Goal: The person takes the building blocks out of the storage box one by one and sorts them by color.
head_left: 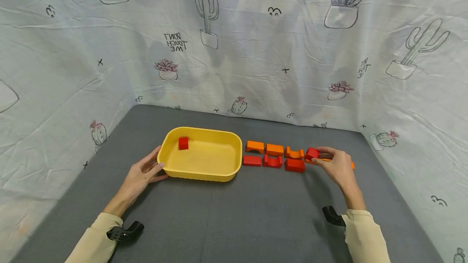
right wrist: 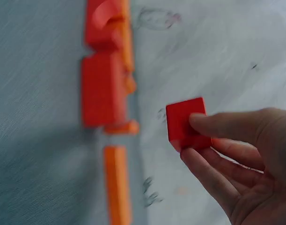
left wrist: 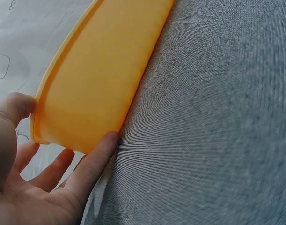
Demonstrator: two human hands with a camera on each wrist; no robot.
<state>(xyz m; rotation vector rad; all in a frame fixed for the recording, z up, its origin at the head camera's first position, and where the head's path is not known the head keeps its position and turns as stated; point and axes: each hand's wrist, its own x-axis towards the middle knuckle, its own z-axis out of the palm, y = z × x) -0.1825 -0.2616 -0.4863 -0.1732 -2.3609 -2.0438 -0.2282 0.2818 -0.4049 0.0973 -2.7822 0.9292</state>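
Observation:
A yellow tray with rounded corners stands left of centre, one small red cube inside at its back left. My left hand holds the tray's left end, thumb at the rim and fingertips against the outer wall. On the right, my right hand pinches another red block between thumb and fingers, raised above the table. Just beneath that hand lie orange pieces, partly hidden by it. Close by is a plain red block.
Beside the tray's right side run two rows of blocks: orange ones behind, including an arch and a notched block, and red ones in front, including a flat block and a notched block. Printed cloth walls the grey table's back and sides.

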